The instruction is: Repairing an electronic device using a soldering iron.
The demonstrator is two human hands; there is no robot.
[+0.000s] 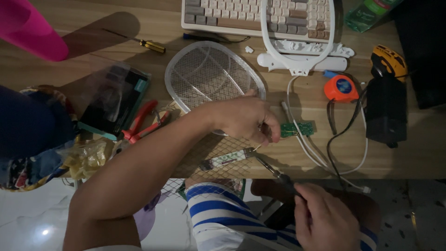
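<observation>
Wooden bench [418, 158], contents by count:
- Keyboards [232, 16]: one, beige and grey.
- Round mesh racket heads [209, 74]: one.
- White hoop frames [297, 37]: one.
- Small green circuit boards [297, 128]: one.
- Orange tape measures [341, 88]: one.
- Yellow-handled screwdrivers [151, 45]: one.
- Red-handled pliers [144, 122]: one pair.
- Black boxes [385, 114]: one.
- White cables [316, 155]: one.
- Hands [244, 118] at work: two.

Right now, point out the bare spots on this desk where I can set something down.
Bare wood lies right of the black box, and more between the pink object and yellow-handled screwdriver. Around the left hand, green board and white cables it is crowded.
</observation>
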